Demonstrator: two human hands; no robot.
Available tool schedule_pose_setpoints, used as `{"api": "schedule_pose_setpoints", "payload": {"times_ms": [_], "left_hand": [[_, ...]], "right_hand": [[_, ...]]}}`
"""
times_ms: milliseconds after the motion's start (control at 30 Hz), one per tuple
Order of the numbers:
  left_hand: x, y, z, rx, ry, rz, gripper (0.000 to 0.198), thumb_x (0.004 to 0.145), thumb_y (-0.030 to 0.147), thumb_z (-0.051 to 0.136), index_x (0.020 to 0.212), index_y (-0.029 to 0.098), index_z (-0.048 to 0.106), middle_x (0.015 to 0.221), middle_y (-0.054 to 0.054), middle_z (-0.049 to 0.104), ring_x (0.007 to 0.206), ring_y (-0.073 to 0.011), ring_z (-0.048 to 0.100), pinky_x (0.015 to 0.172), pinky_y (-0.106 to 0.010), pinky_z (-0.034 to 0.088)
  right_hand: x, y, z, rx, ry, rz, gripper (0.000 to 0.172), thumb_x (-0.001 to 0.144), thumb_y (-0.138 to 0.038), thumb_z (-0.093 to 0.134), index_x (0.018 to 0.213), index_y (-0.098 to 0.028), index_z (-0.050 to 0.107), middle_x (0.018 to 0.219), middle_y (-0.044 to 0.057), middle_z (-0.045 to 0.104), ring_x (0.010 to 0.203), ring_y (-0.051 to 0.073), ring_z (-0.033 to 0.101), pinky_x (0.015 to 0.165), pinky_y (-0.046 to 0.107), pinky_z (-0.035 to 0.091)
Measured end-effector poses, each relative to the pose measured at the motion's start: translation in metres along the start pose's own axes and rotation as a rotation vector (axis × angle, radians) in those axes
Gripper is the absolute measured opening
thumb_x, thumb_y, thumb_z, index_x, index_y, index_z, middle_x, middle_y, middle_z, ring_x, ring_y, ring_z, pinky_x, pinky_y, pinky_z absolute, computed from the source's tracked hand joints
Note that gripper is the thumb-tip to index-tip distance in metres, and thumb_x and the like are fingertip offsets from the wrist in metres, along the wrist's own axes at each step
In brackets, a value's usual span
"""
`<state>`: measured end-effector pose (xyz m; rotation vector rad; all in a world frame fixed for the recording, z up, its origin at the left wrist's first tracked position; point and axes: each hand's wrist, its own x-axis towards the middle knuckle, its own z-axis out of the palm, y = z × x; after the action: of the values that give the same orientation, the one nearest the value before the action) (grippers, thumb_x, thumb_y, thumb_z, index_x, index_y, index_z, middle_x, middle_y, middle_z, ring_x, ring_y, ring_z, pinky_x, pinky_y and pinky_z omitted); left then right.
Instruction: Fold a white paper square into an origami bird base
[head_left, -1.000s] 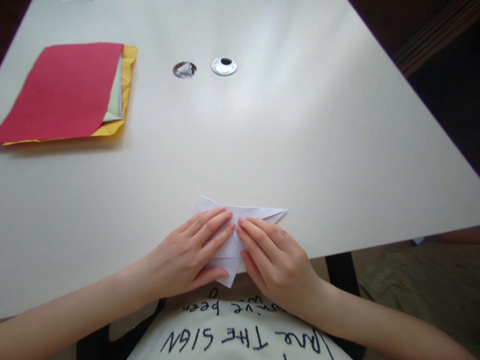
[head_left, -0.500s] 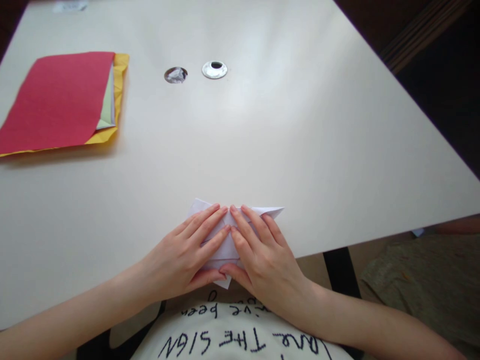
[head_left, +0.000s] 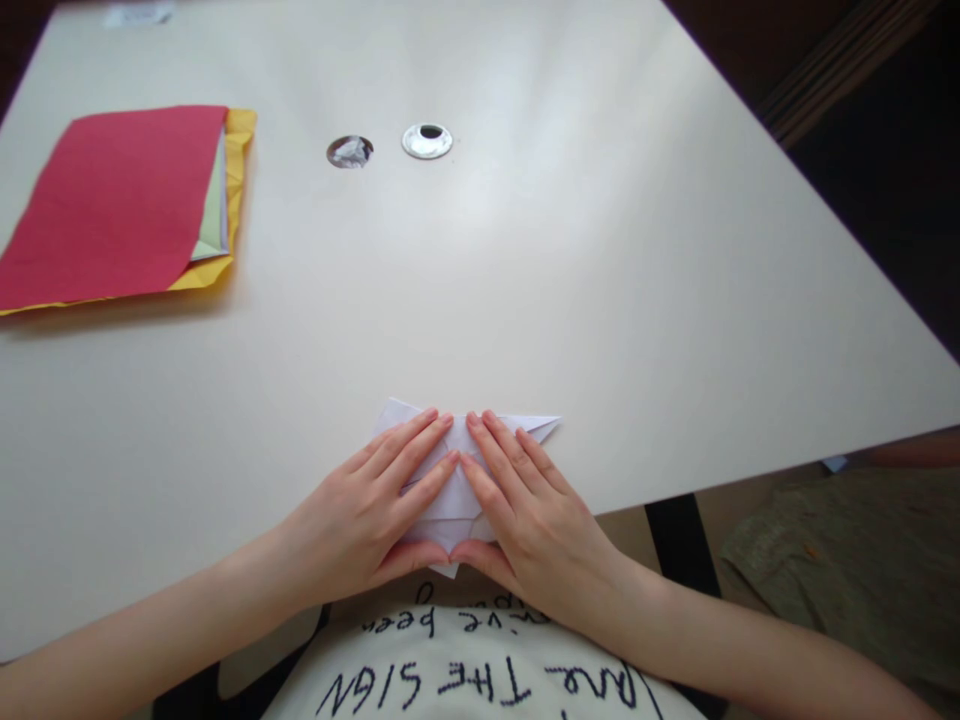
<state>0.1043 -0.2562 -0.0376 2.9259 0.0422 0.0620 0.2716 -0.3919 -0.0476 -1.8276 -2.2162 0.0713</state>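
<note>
A folded piece of white paper (head_left: pixel 448 497) lies at the table's near edge, in front of my body, with creases across its middle. My left hand (head_left: pixel 386 495) rests on its left part, fingers stretched out flat and the thumb along the lower side. On the right part lies my right hand (head_left: pixel 525 500), its fingers also extended and pressing down. Both thumbs nearly meet near the bottom corner. A pointed flap sticks out to the right beyond my right fingers, and another corner shows above my left fingers. My palms hide the paper's sides.
On the left of the white table (head_left: pixel 637 300) lies a stack of red paper (head_left: pixel 120 200) over yellow paper (head_left: pixel 240 150), with pale sheets between. Farther back are a round table hole (head_left: pixel 350 152) and a silver ring (head_left: pixel 427 142). The table's right edge slants away.
My right fingers have shifted slightly across the paper, with the index finger a little farther from my left hand. The right flap looks flatter. My left hand has stayed nearly still.
</note>
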Motion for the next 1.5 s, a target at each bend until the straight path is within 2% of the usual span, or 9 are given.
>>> {"api": "schedule_pose_setpoints", "payload": {"times_ms": [133, 467, 567, 767, 1000, 1100, 1267, 1367, 1500], "left_hand": [[-0.001, 0.000, -0.002, 0.012, -0.018, -0.001, 0.068, 0.083, 0.057, 0.046, 0.131, 0.008, 0.040, 0.145, -0.021, 0.024, 0.134, -0.0349, 0.021, 0.104, -0.048, 0.034], [0.000, 0.001, -0.003, 0.012, -0.013, -0.018, 0.068, 0.083, 0.057, 0.045, 0.132, 0.009, 0.040, 0.145, -0.020, 0.027, 0.134, -0.0349, 0.023, 0.103, -0.048, 0.035], [0.000, 0.001, -0.003, 0.024, -0.014, -0.014, 0.068, 0.083, 0.057, 0.045, 0.131, 0.009, 0.041, 0.144, -0.020, 0.027, 0.134, -0.0346, 0.023, 0.102, -0.048, 0.036], [0.001, 0.000, -0.002, 0.053, -0.022, -0.003, 0.069, 0.084, 0.058, 0.044, 0.130, 0.008, 0.041, 0.144, -0.021, 0.027, 0.134, -0.0345, 0.023, 0.102, -0.047, 0.037], [0.002, 0.001, -0.005, 0.057, 0.018, 0.007, 0.073, 0.081, 0.064, 0.040, 0.126, 0.007, 0.046, 0.140, -0.023, 0.035, 0.132, -0.0355, 0.028, 0.101, -0.048, 0.038], [0.010, 0.003, -0.005, 0.045, 0.100, -0.017, 0.057, 0.085, 0.056, 0.042, 0.113, 0.008, 0.055, 0.132, -0.022, 0.045, 0.127, -0.0333, 0.037, 0.099, -0.047, 0.041], [0.023, 0.004, -0.002, 0.011, 0.193, 0.006, 0.019, 0.088, 0.025, 0.051, 0.085, 0.008, 0.060, 0.122, -0.016, 0.055, 0.122, -0.0279, 0.044, 0.097, -0.036, 0.045], [0.026, 0.003, -0.002, 0.022, 0.190, 0.028, 0.019, 0.087, 0.023, 0.052, 0.090, 0.007, 0.060, 0.118, -0.015, 0.058, 0.118, -0.0286, 0.047, 0.096, -0.037, 0.047], [0.028, 0.003, -0.003, 0.037, 0.138, 0.034, 0.034, 0.087, 0.024, 0.051, 0.117, 0.008, 0.053, 0.113, -0.013, 0.058, 0.111, -0.0288, 0.050, 0.090, -0.040, 0.049]], "right_hand": [[-0.008, 0.008, -0.005, -0.012, -0.026, 0.026, 0.075, 0.080, -0.065, 0.042, 0.131, -0.010, 0.043, 0.142, 0.022, 0.030, 0.134, 0.032, 0.022, 0.105, 0.046, 0.031], [-0.024, 0.025, -0.012, -0.001, -0.040, 0.063, 0.072, 0.078, -0.065, 0.046, 0.136, -0.023, 0.038, 0.147, 0.016, 0.021, 0.134, 0.031, 0.023, 0.103, 0.047, 0.032], [-0.027, 0.027, -0.014, -0.033, -0.036, 0.081, 0.071, 0.078, -0.064, 0.047, 0.135, -0.023, 0.040, 0.146, 0.016, 0.024, 0.133, 0.031, 0.026, 0.103, 0.047, 0.032], [-0.033, 0.030, -0.019, -0.111, -0.020, 0.127, 0.074, 0.078, -0.066, 0.044, 0.133, -0.016, 0.043, 0.141, 0.019, 0.034, 0.131, 0.032, 0.029, 0.104, 0.046, 0.030], [-0.035, 0.033, -0.018, -0.136, -0.015, 0.147, 0.082, 0.082, -0.065, 0.039, 0.135, -0.003, 0.035, 0.142, 0.017, 0.034, 0.133, 0.031, 0.026, 0.108, 0.046, 0.022], [-0.035, 0.036, -0.017, -0.102, -0.004, 0.138, 0.081, 0.082, -0.064, 0.039, 0.135, -0.002, 0.034, 0.141, 0.017, 0.035, 0.133, 0.031, 0.025, 0.108, 0.046, 0.023], [-0.041, 0.046, -0.015, 0.041, 0.076, 0.147, 0.067, 0.086, -0.049, 0.046, 0.133, -0.002, 0.034, 0.136, 0.018, 0.042, 0.130, 0.028, 0.031, 0.107, 0.045, 0.027], [-0.043, 0.048, -0.014, 0.112, 0.164, 0.167, 0.054, 0.087, -0.038, 0.050, 0.129, -0.005, 0.040, 0.133, 0.019, 0.044, 0.127, 0.029, 0.035, 0.104, 0.046, 0.032], [-0.040, 0.042, -0.013, 0.103, 0.182, 0.191, 0.048, 0.086, -0.036, 0.051, 0.126, -0.010, 0.046, 0.129, 0.018, 0.046, 0.123, 0.030, 0.038, 0.100, 0.048, 0.036]]}}
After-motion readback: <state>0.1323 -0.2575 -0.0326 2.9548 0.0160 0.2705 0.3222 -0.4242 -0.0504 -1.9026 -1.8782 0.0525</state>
